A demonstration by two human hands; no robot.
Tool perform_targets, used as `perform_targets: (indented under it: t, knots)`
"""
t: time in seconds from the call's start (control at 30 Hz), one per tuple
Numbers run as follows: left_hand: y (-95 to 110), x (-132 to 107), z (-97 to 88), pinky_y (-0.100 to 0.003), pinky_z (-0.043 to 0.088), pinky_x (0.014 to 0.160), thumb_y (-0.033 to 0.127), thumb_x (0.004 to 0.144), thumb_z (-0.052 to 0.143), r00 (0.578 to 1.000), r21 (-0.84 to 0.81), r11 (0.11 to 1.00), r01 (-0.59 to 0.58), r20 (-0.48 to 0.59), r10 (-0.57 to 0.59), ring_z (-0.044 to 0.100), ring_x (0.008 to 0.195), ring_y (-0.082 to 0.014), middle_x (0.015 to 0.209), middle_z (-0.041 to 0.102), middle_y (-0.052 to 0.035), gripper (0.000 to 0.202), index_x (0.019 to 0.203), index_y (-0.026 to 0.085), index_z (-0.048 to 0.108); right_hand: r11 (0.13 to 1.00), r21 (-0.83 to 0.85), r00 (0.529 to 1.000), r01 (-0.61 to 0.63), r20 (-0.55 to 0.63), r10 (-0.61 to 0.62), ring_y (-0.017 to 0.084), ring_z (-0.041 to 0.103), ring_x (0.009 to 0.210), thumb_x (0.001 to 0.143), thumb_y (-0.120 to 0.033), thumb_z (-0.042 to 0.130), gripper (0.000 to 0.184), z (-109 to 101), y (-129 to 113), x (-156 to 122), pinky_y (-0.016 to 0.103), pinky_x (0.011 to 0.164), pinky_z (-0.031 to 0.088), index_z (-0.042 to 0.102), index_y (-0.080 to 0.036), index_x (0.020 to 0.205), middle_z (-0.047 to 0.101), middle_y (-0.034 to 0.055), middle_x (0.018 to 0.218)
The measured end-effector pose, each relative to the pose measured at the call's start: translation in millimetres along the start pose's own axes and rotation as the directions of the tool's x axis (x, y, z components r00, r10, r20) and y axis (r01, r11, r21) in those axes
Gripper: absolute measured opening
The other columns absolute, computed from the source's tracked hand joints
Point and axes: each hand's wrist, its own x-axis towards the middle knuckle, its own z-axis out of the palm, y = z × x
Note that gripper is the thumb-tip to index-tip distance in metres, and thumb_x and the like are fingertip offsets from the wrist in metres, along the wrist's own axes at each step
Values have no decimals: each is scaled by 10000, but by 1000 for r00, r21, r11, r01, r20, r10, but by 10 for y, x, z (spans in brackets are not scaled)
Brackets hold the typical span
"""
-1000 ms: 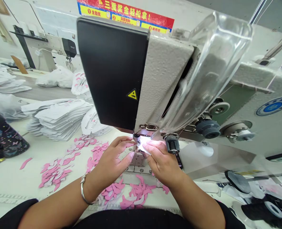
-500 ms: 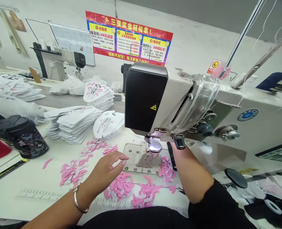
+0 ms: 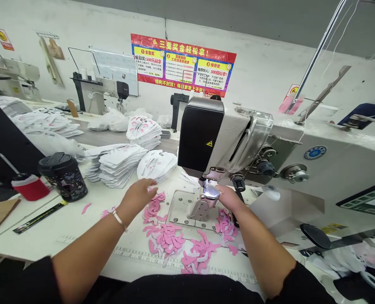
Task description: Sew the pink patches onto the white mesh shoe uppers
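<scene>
Pink cut pieces (image 3: 154,210) just beside open left hand (image 3: 138,196); right hand (image 3: 230,199) at chrome presser foot (image 3: 211,193), grip unclear.

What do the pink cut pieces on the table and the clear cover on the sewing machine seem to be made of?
The pink cut pieces look like soft foam or felt: matte, with no shine, though the look can't settle which. The clear cover looks like glossy transparent plastic, with bright highlights and see-through walls.
</scene>
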Motion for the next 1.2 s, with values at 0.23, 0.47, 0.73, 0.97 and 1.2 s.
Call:
perform_targets:
  t: [0.23, 0.47, 0.73, 0.97, 1.2]
  knots:
    - [-266, 713, 60, -421, 426, 950, 184, 807, 646, 999, 222, 975, -3, -36, 12, 556, 1087, -311, 1122, 593, -166, 294, 1090, 118, 600, 1000, 13, 1000, -27, 11, 27, 228, 656, 830, 896, -451, 537, 307, -72, 221, -399, 360, 787, 502, 723, -213, 951, 711, 43, 952]
    - [-274, 766, -50, -335, 445, 705, 262, 916, 553, 996, 213, 976, 45, -86, -27, 548, 733, -185, 832, 590, -51, 148, 822, 151, 581, 997, 64, 997, -47, 57, 44, 196, 633, 718, 893, -473, 525, 329, -95, 338, -704, 309, 650, 505, 710, -202, 909, 694, 36, 838]
    - [444, 180, -671, -340, 438, 727, 317, 967, 393, 817, 3, 993, 119, -569, -96, 573, 819, -219, 884, 615, -69, 204, 972, 175, 539, 942, 201, 887, 269, 329, -323, 225, 654, 1040, 922, -407, 593, 365, 157, -334, -879, 382, 898, 541, 640, -271, 1258, 671, 67, 1184]
    - [1234, -904, -316, -292, 477, 599, 435, 937, 537, 987, -724, 682, -103, -159, -19, 599, 663, -174, 709, 608, 14, 218, 864, 230, 542, 780, 200, 751, 593, 211, -626, 288, 254, 1488, 741, -549, 787, 1073, 406, -876, -883, 488, 1194, 292, 164, -271, 1569, 258, 113, 1614]
    - [1244, -1015, -388, -389, 510, 895, 309, 944, 571, 915, -578, 710, -404, -237, 327, 622, 991, -223, 1009, 671, -30, 98, 979, 273, 655, 739, 489, 858, 464, -41, -512, 206, 648, 1148, 989, -342, 530, 341, 261, -772, -1074, 386, 1027, 490, 613, -275, 1313, 681, 37, 1264]
